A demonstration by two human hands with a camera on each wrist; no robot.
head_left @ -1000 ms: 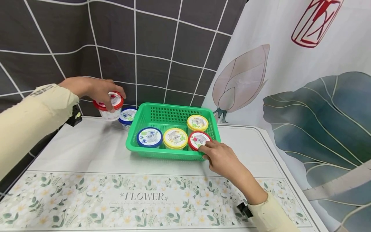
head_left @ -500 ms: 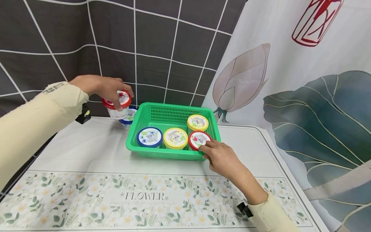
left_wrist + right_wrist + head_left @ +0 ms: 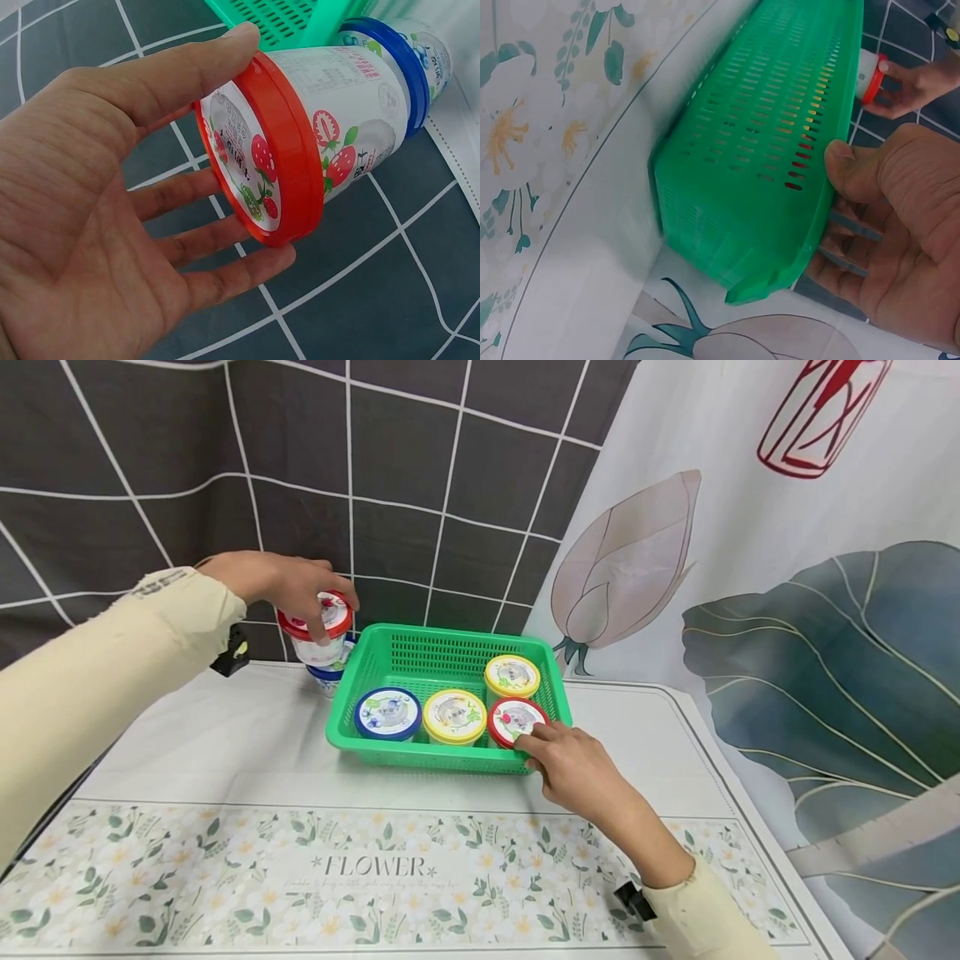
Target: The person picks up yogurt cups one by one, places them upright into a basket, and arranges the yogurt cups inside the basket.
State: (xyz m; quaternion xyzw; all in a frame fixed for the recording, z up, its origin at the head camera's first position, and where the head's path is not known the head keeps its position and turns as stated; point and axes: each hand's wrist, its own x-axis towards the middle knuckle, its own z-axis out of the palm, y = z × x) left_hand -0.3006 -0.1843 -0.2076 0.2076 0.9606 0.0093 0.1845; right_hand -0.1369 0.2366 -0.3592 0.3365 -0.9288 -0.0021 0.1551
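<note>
My left hand (image 3: 288, 589) grips a white tub with a red lid (image 3: 292, 142) and strawberry pictures by the lid's edge. Thumb and fingers lie around that lid in the left wrist view. Directly beneath is a blue-lidded tub (image 3: 386, 71), beside the basket's left end; the upper tub's base seems to rest on its lid, though full contact is hard to tell. At the front right corner of the green basket (image 3: 727, 157), my right hand (image 3: 573, 768) pinches the rim, thumb outside and fingers inside. A second red-lidded tub (image 3: 516, 720) stands by those fingertips in the basket.
Also in the basket are a blue-lidded tub (image 3: 387, 713) and two yellow-lidded tubs, one in front (image 3: 454, 717) and one behind (image 3: 512, 677). A dark gridded cloth (image 3: 420, 485) hangs behind the white table (image 3: 225, 743). A floral strip (image 3: 375, 902) crosses its front.
My left hand has carried the red-lidded tub rightward, from beside the blue-lidded tub to above it. The right hand and the basket stay where they were.
</note>
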